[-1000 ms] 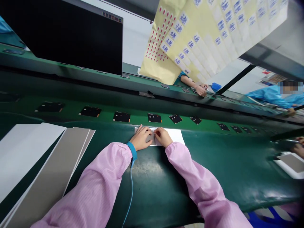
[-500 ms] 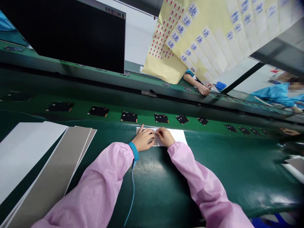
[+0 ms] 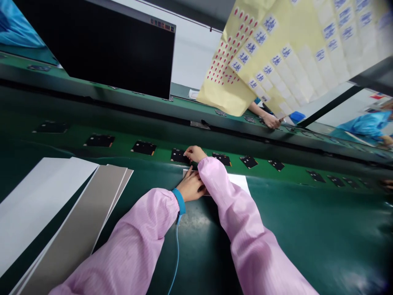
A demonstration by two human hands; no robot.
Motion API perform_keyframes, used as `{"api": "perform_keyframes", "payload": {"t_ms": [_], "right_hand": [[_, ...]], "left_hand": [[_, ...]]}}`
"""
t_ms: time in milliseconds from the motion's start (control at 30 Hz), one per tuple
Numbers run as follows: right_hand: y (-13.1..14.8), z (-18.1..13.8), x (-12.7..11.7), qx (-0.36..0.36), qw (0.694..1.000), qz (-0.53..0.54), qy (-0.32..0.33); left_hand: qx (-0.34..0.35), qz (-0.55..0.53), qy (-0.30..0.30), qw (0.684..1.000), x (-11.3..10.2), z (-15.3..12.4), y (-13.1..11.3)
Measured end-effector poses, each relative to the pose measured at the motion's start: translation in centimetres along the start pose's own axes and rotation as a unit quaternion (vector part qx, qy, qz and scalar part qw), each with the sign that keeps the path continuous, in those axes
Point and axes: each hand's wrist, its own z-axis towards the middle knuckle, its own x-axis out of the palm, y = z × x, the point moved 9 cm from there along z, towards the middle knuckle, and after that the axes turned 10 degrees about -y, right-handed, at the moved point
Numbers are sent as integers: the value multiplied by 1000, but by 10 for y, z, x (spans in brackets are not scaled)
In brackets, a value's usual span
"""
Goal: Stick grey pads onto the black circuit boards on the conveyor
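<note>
My left hand (image 3: 190, 186) rests on the near-left end of a white sheet (image 3: 239, 180) on the dark green bench, fingers stretched forward and flat. My right hand (image 3: 194, 153) reaches across my left wrist to the green conveyor belt (image 3: 123, 137), with its fingers curled at the right edge of a small black square part (image 3: 178, 155). Whether it grips that part or only touches it is unclear. More black square parts (image 3: 143, 148) lie in a row along the belt. Both arms wear pink sleeves; a blue wrist strap with a cord is on my left wrist.
White and grey flat sheets (image 3: 61, 205) are stacked at the near left. A large dark monitor (image 3: 101, 45) stands behind the belt. Yellow label sheets (image 3: 276, 45) hang at upper right. Another person's hand (image 3: 272, 121) and a blue-clad worker (image 3: 368, 125) are across the line.
My right hand left the white sheet and reached forward over my left wrist to a black part on the belt. My left hand stayed on the sheet. The view shifted slightly.
</note>
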Motion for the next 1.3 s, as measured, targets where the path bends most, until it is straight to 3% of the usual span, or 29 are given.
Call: {"api": "perform_keyframes", "payload": {"t_ms": [133, 400, 567, 700, 833, 933, 1033, 1167, 1300], "right_hand": [[-6, 13, 13, 24, 1000, -12, -1], [-18, 11, 4, 19, 999, -32, 11], [-17, 3, -15, 1, 991, -116, -71], [-14, -18, -27, -82, 981, -119, -129], [-7, -39, -17, -201, 957, -183, -102], [-6, -44, -17, -224, 947, -220, -73], [-11, -50, -37, -207, 962, -167, -65], [-34, -87, -84, -147, 970, -48, -188], [-57, -131, -74, -118, 979, 2, -168]], "left_hand": [[1, 3, 2, 1000, 3, 0, 2], [0, 6, -5, 1000, 1, 1, 2], [2, 7, -4, 1000, 1, 1, 1], [4, -3, -19, 1000, -3, 1, -1], [0, -10, -16, 1000, -6, 2, -3], [-2, -15, -14, 1000, -7, 2, -3], [4, -29, -24, 999, -8, 1, -4], [9, -36, -42, 998, -11, 1, -4], [2, -36, -53, 998, -10, 1, -2]]}}
